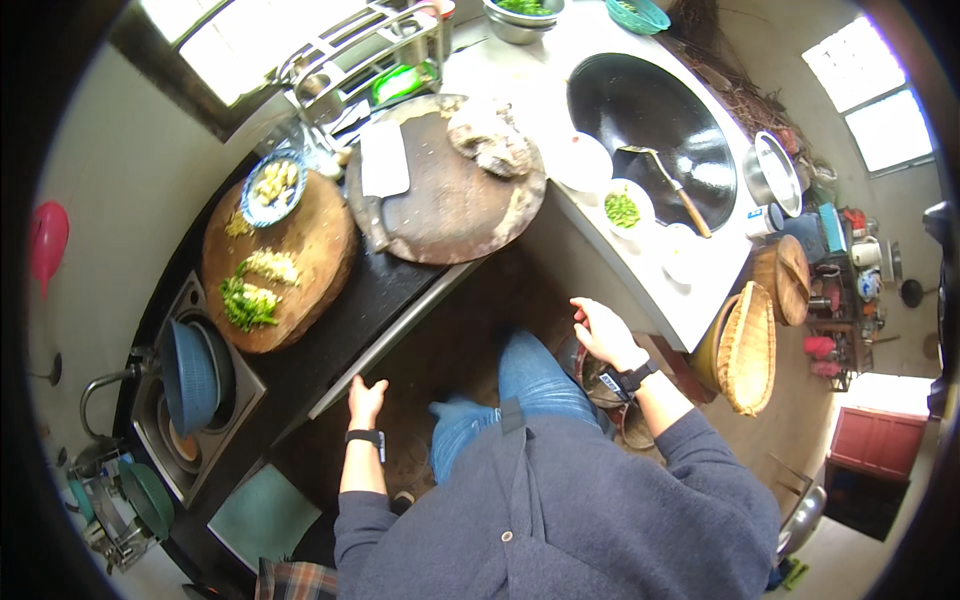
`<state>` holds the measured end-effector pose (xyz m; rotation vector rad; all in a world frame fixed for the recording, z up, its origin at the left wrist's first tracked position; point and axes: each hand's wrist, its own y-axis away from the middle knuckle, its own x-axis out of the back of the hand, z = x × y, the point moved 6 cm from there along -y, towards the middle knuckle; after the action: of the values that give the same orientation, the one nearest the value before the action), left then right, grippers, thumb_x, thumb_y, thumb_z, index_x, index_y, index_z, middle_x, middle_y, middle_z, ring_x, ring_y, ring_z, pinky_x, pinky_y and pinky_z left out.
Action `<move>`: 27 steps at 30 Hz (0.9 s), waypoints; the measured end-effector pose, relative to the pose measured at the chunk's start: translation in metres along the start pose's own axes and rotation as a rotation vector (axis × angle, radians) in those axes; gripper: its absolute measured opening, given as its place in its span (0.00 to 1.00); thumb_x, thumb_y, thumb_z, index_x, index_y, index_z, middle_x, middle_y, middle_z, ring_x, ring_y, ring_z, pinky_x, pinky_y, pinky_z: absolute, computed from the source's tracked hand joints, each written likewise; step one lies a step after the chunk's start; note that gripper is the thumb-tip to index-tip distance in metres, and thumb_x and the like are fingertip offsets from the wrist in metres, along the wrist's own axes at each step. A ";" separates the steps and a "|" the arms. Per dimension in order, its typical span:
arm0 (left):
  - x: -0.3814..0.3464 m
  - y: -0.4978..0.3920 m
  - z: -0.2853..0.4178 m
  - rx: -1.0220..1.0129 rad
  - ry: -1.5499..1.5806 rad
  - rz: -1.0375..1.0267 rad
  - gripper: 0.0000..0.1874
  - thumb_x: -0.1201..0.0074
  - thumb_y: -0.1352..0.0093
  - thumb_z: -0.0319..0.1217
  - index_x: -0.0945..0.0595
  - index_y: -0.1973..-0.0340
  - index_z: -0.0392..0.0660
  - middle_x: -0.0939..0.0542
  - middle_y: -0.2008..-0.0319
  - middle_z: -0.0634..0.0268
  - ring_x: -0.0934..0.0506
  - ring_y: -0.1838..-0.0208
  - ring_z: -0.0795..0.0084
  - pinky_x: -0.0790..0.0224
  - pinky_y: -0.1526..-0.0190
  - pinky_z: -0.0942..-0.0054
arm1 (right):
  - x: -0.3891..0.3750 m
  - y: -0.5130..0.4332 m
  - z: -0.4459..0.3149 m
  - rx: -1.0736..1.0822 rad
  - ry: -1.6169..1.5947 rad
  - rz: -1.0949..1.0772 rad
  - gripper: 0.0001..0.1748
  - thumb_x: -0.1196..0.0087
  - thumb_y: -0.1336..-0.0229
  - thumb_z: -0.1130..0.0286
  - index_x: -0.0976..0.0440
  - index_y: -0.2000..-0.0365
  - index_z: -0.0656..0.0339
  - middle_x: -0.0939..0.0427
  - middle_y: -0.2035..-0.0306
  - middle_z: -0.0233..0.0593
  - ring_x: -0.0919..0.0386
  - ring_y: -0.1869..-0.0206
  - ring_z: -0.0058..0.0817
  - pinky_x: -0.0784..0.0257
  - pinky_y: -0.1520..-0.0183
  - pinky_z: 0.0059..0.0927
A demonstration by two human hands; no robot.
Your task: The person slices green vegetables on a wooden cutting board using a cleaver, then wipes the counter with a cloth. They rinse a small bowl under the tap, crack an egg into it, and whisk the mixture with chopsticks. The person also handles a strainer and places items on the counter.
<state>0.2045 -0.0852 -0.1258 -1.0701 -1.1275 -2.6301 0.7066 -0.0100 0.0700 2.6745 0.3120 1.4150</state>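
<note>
My left hand (366, 403), wearing a dark wristband, hangs with nothing in it near the front edge of the black counter (375, 315). In front of the white stove's side is my right hand (609, 335), also banded and free, fingers loosely bent. A cleaver (385, 161) lies on the dark round chopping board (450, 214), with a pale, mottled lump, perhaps meat (491, 139), at its far side. The lighter round board (322, 247) carries chopped greens (247, 306), minced pale pieces (274, 266) and a blue-and-white bowl (247, 210) of what look like garlic cloves.
A large wok (600, 97) sits in the stove top, with a wooden-handled spatula (679, 191) inside. Beside it stand a bowl of chopped greens (622, 210) and white bowls (585, 165). Left is a sink (244, 397) with a blue basket (187, 375). A woven basket (750, 352) is at right.
</note>
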 end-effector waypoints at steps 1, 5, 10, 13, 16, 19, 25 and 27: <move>0.002 -0.001 0.002 0.041 0.004 0.046 0.48 0.36 0.42 0.45 0.38 0.34 0.29 0.34 0.35 0.36 0.36 0.30 0.48 0.45 0.31 0.62 | 0.009 -0.004 0.010 0.005 -0.007 -0.001 0.25 0.44 0.47 0.74 0.31 0.46 0.61 0.22 0.63 0.40 0.22 0.62 0.34 0.25 0.54 0.34; 0.002 -0.018 0.009 0.150 0.131 0.100 0.46 0.35 0.43 0.41 0.36 0.35 0.31 0.33 0.36 0.37 0.36 0.30 0.48 0.46 0.30 0.63 | 0.038 -0.024 0.043 0.012 -0.044 -0.018 0.26 0.44 0.47 0.75 0.31 0.46 0.61 0.22 0.63 0.39 0.22 0.65 0.30 0.24 0.57 0.32; -0.008 -0.036 0.008 0.169 0.070 0.236 0.51 0.33 0.47 0.41 0.39 0.33 0.32 0.38 0.33 0.38 0.41 0.28 0.47 0.48 0.29 0.63 | 0.059 -0.051 0.062 0.008 -0.072 -0.085 0.26 0.43 0.48 0.75 0.30 0.46 0.62 0.22 0.64 0.39 0.21 0.67 0.31 0.24 0.59 0.32; -0.015 -0.043 0.008 0.251 0.015 0.238 0.54 0.32 0.49 0.42 0.41 0.32 0.34 0.42 0.30 0.39 0.43 0.27 0.48 0.53 0.27 0.62 | 0.059 -0.077 0.054 0.092 -0.082 -0.133 0.27 0.43 0.48 0.77 0.31 0.45 0.62 0.22 0.64 0.40 0.21 0.67 0.31 0.24 0.59 0.32; -0.014 -0.042 0.022 0.261 -0.139 0.382 0.50 0.33 0.49 0.40 0.38 0.33 0.36 0.37 0.33 0.41 0.39 0.29 0.48 0.51 0.28 0.61 | 0.049 -0.102 0.030 0.195 -0.096 -0.196 0.27 0.43 0.47 0.77 0.32 0.45 0.62 0.22 0.63 0.42 0.21 0.64 0.32 0.24 0.57 0.32; -0.004 -0.028 0.024 0.268 0.032 0.267 0.42 0.40 0.44 0.41 0.33 0.36 0.35 0.30 0.38 0.42 0.35 0.32 0.49 0.54 0.27 0.59 | 0.028 -0.125 -0.006 0.251 -0.101 -0.308 0.26 0.44 0.46 0.78 0.32 0.44 0.61 0.22 0.61 0.42 0.21 0.63 0.33 0.25 0.55 0.32; 0.041 0.047 0.027 0.105 0.399 0.433 0.18 0.43 0.34 0.32 0.18 0.49 0.41 0.17 0.52 0.53 0.19 0.47 0.62 0.29 0.43 0.69 | -0.013 -0.144 -0.093 0.541 -0.132 -0.462 0.26 0.44 0.45 0.78 0.32 0.44 0.61 0.21 0.61 0.43 0.21 0.63 0.34 0.25 0.55 0.33; 0.049 0.078 0.008 0.100 0.588 0.431 0.17 0.43 0.33 0.29 0.19 0.49 0.39 0.16 0.52 0.56 0.19 0.48 0.66 0.28 0.45 0.70 | -0.034 -0.147 -0.118 0.563 -0.131 -0.521 0.26 0.44 0.45 0.77 0.32 0.45 0.61 0.21 0.61 0.43 0.21 0.63 0.34 0.25 0.56 0.33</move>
<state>0.1981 -0.1279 -0.0437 -0.4018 -0.7792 -2.2748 0.5714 0.1242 0.0822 2.7302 1.4546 1.0957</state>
